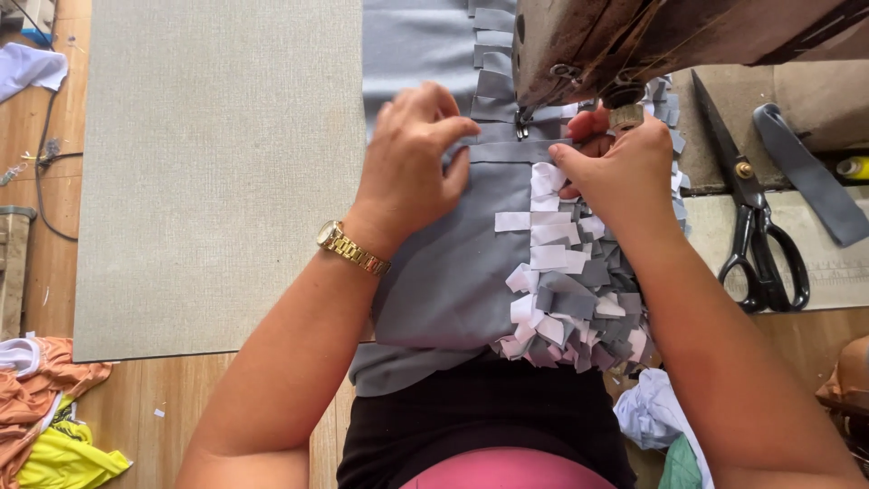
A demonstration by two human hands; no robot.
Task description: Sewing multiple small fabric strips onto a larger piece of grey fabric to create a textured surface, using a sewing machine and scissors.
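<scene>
Two hands at work on grey cloth [453,272] under the sewing machine [634,36]. Left hand [412,149], gold watch [351,247] at the wrist, pressed down on the cloth just left of the needle [522,122], fingers bent, fingertips [453,136] flat on the fabric; nothing grasped, only pinning the cloth to the table. Right hand [615,177] just right of the needle, thumb and fingers pinched on a white strip [546,179] at the seam line. Cloth spread from the machine down to the lap, over the grey mat [217,181]. Rows of short grey and white strips [566,299] stitched along its right side, more grey ones [493,54] beyond the needle. Black scissors [756,208] on the table well right of the hands, closed, with a grey band [806,172] beside them. Orange and yellow fabric [45,417] lower left, white fabric [27,68] upper left, on the wooden floor.
</scene>
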